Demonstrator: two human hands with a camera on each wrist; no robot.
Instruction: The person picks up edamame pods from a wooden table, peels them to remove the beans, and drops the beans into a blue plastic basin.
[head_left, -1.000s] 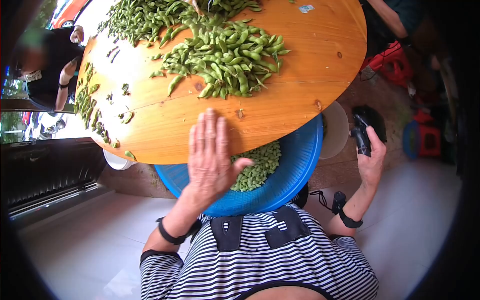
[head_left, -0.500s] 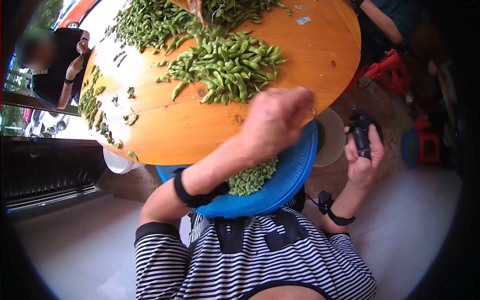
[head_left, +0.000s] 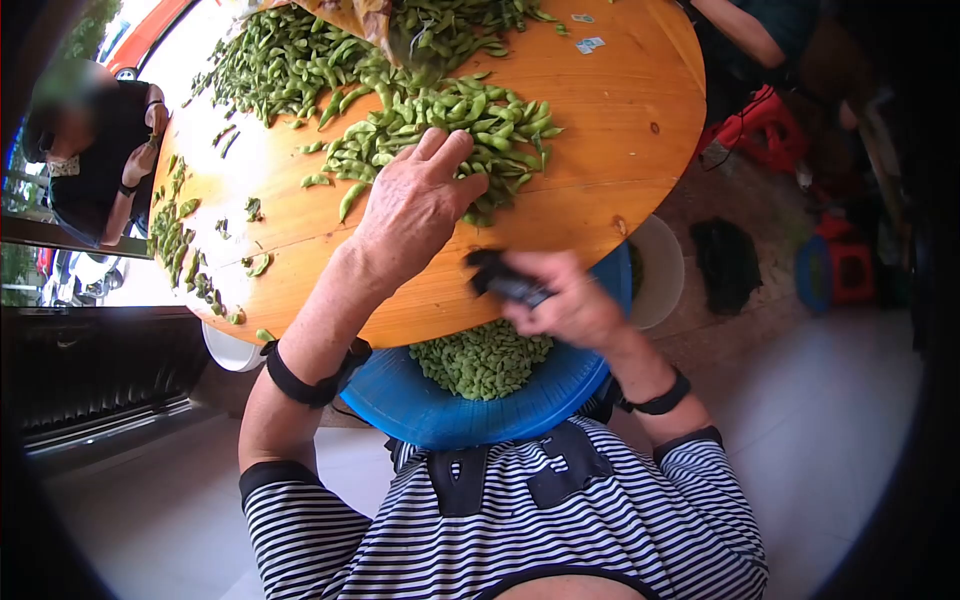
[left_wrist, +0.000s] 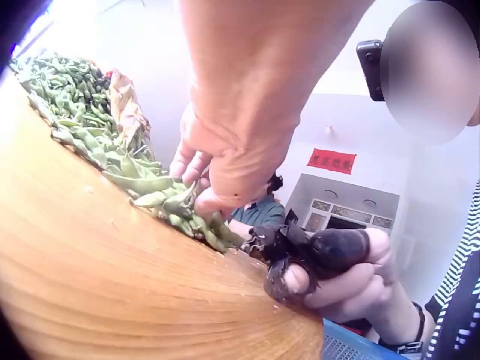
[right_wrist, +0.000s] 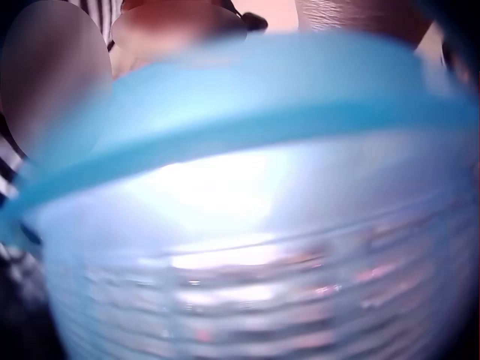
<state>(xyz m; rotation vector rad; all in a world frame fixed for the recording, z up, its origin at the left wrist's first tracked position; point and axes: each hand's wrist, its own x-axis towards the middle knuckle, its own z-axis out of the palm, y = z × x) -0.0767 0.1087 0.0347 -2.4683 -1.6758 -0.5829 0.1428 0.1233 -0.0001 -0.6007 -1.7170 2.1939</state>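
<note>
My left hand (head_left: 412,205) rests on the near side of a pile of green soybean pods (head_left: 470,115) on the round wooden table. In the left wrist view its fingers and thumb reach down onto the pods (left_wrist: 180,202), slightly apart. My right hand (head_left: 570,300), blurred, hovers over the table's near edge close to the left one. Its fingers are bent, and black coverings (left_wrist: 341,247) wrap some of them; I cannot tell whether anything is held there. Below lies a blue basin (head_left: 420,425) with shelled green beans (head_left: 485,365), under the table edge.
A larger heap of pods (head_left: 290,60) with a brown bag (head_left: 360,20) lies farther back on the table (head_left: 610,130). Loose pods (head_left: 180,240) are at left. A pale bucket (head_left: 660,275) stands right of the basin, near a black bag (head_left: 725,265). Other people sit around.
My left hand has swung right, then back left and forward onto the pods. My right hand has come in from beyond the basin's right side to above the table's near edge.
</note>
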